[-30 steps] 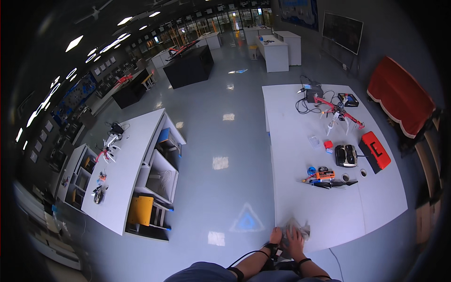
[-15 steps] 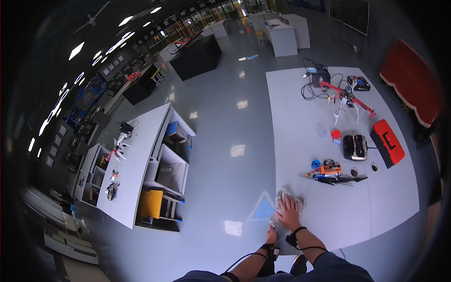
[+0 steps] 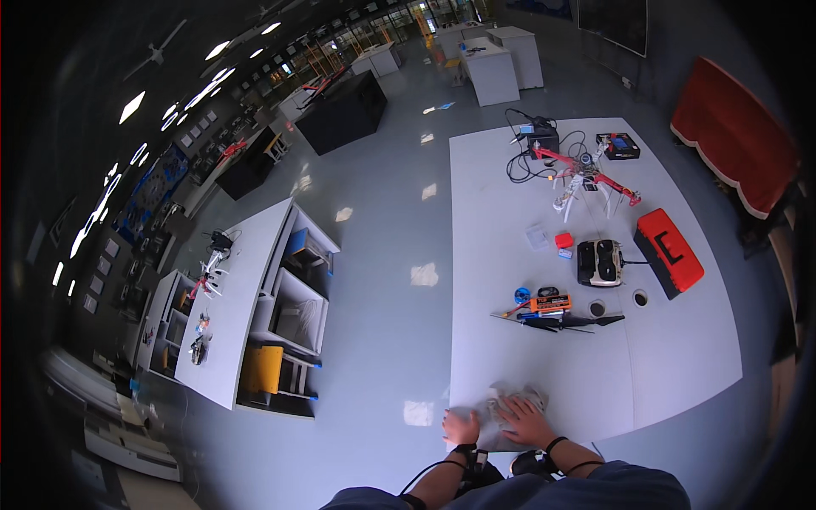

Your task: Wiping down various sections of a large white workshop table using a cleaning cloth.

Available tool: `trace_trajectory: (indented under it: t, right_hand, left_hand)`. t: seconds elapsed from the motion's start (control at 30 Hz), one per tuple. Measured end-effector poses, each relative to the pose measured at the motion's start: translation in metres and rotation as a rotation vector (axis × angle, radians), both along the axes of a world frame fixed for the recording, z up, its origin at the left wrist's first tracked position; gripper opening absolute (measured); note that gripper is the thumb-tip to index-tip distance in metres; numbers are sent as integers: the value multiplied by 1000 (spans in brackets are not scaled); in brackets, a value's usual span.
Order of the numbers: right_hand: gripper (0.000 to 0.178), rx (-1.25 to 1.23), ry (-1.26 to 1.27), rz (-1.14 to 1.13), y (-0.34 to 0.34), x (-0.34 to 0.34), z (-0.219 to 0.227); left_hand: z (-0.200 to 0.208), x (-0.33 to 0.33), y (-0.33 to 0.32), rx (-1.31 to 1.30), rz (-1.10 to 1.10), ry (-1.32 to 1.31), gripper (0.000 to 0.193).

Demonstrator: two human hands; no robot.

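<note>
A crumpled pale grey cloth (image 3: 533,398) lies at the near left corner of the white table (image 3: 578,374). My right hand (image 3: 525,422) rests flat on it, fingers stretched forward and spread. At the table's left edge, my left hand (image 3: 461,427) lies low beside the cloth; its fingers look short and slightly apart, seemingly gripping nothing. Farther up the table are a propeller (image 3: 586,322) with dark blades, an orange battery pack (image 3: 552,303) and a small blue round part (image 3: 522,296). None of these is touched by my hands.
A remote controller (image 3: 600,263), a red-and-black toolbox (image 3: 670,253) and a red-and-white drone frame (image 3: 586,177) stand farther back, near a black charger (image 3: 540,136) with cables. Two round holes pierce the tabletop. Across the aisle is another white table (image 3: 242,314) with a yellow stool.
The right hand and cloth have moved nearer along the table's left edge. My left hand has come up from below the corner to beside the cloth. The whole view has shifted.
</note>
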State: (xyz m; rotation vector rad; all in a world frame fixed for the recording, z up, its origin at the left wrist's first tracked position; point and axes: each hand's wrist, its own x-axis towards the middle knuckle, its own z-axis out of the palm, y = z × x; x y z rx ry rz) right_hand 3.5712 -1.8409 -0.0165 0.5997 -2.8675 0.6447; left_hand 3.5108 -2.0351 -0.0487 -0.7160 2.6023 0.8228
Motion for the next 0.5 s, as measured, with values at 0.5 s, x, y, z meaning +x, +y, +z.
trace_trajectory:
  t: [0.5]
  right_hand:
    - [55,132,-105,-1512,187,93,-32]
  left_hand:
    - [10,10,-6,-180,-297,-198,158]
